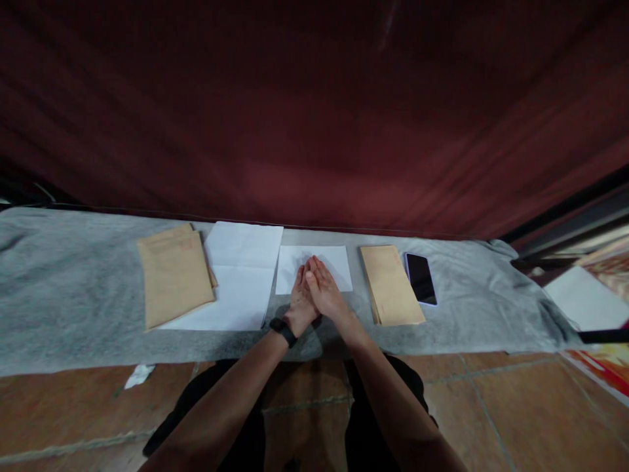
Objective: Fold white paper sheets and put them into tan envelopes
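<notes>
My left hand (301, 301), with a black band (284, 332) on its wrist, lies against my right hand (325, 292). Both have their fingers stretched out, palm to palm, and no object shows between them. Under and beyond the fingertips is a small white sheet of paper (337, 265), partly covered by the hands. Large white sheets (240, 288), creased across the middle, lie to its left. A stack of brown envelopes (177, 282) overlaps their left edge. On the right sits a stack of narrower brown envelopes (392, 288).
A phone (421, 279) with a dark screen lies at the right of the narrow envelopes. Grey cloth (472, 295) covers the long, narrow surface. Behind it hangs a dark red curtain (314, 131). A scrap of white paper (139, 375) is on the tiled floor (525, 400).
</notes>
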Demonstrator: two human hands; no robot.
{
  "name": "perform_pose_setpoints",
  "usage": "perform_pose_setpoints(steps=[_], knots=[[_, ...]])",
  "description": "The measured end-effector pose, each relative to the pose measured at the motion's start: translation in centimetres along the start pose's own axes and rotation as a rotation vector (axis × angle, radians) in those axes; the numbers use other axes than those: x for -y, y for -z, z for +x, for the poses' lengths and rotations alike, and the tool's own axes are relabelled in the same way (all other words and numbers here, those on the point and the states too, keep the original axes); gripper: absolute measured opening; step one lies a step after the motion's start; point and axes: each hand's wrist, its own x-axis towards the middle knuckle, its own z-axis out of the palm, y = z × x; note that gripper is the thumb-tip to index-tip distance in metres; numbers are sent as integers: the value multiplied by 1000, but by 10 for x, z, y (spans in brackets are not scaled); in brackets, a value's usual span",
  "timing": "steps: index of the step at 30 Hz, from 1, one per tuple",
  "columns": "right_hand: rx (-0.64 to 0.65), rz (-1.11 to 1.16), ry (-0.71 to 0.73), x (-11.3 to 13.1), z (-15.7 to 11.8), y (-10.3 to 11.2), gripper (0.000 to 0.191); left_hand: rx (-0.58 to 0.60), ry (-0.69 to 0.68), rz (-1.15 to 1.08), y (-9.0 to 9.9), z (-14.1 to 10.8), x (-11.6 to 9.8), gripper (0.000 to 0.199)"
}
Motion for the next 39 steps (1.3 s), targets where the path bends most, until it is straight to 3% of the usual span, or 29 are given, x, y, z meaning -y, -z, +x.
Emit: perform_pose_setpoints(steps=[8,15,22,26,30,34,39], knots=[[39,-313,25,-20,-17,7,64,43,149,35,31,-12,8,60],[-111,-540,4,-41,-28,14,64,55,215,84,46,-25,17,62],[-216,-623,-53,-51,-38,14,69,57,269,93,53,-34,19,64],[-234,-622,-62,-48,-39,20,66,39,192,102,58,-34,15,62],[-162,-523,9,-36,-32,25,62,40,75,75,57,-31,5,60],[-25,-375,78,-22,-31,16,61,82,5,36,49,-31,-6,59],[8,-460,121,-25,-44,6,62,100,7,43,42,-38,-5,58]])
